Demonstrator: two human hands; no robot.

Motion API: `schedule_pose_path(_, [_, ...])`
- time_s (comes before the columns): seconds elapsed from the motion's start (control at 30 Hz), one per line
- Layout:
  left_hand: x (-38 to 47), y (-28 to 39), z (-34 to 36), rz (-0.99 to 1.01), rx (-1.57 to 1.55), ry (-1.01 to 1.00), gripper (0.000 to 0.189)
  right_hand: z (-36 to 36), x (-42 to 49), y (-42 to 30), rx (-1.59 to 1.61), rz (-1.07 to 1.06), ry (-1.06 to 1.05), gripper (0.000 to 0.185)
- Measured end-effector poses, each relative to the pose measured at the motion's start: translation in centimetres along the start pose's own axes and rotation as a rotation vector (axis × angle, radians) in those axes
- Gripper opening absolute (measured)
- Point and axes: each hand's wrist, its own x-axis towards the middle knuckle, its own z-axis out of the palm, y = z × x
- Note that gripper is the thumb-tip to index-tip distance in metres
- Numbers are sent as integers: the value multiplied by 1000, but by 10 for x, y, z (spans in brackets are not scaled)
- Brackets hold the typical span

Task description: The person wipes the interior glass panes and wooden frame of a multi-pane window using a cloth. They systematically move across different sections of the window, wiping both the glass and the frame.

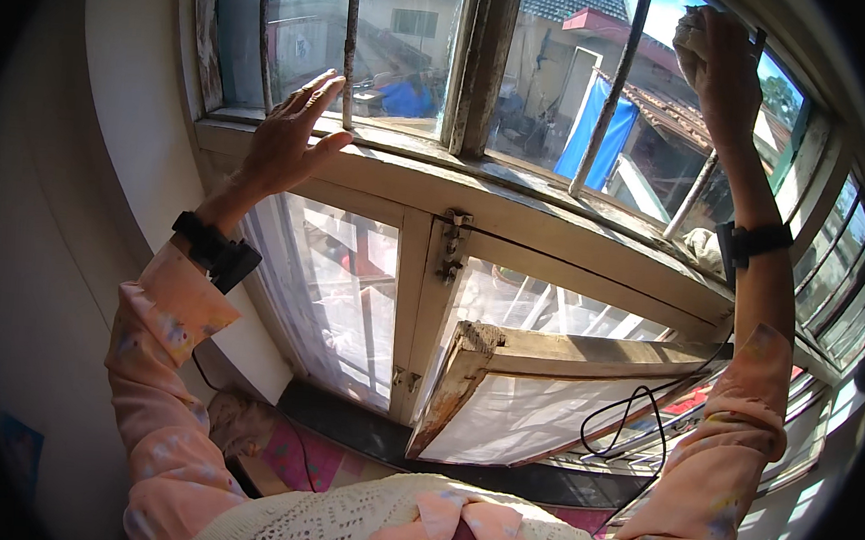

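My right hand (725, 80) is raised at the upper right, closed around a crumpled pale cloth (690, 46) near the top of a barred window. At the upper left, my left hand (288, 136) is spread, with its fingertips close to a rusty vertical window bar (351, 46); whether they touch it cannot be told. The hand is just above the wooden window rail (380, 162) and holds nothing. Behind the bars are glass panes (410, 50) with smudges of light. Another pale cloth (702, 247) lies on the ledge at the right, beside my right wrist.
Below the rail stand wooden shutters with pale panes (340, 294) and a metal bolt (452, 245). One wooden casement (577, 355) juts inward towards me. A black cable (645, 405) loops over it. A dark sill (346, 422) runs beneath, and a white wall (143, 99) stands at the left.
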Motion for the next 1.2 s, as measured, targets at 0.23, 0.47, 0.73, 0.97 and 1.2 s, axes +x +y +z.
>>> schedule_pose_path(0.23, [-25,-39,20,-16,-24,-21,69,-27,-22,-38,36,-90,-191,83])
schedule_pose_path(0.47, [-35,-55,44,52,157,-40,59,-61,-64,-88,168,-393,-390,50])
schedule_pose_path(0.73, [-44,-60,50,99,160,15,58,-66,-62,-50,132,-582,-418,51])
schedule_pose_path(0.97, [-44,-56,47,104,114,49,58,-37,11,-14,52,-89,-98,80])
schedule_pose_path(1.2, [-45,-59,50,149,71,115,59,-70,-65,-74,115,-583,-447,52])
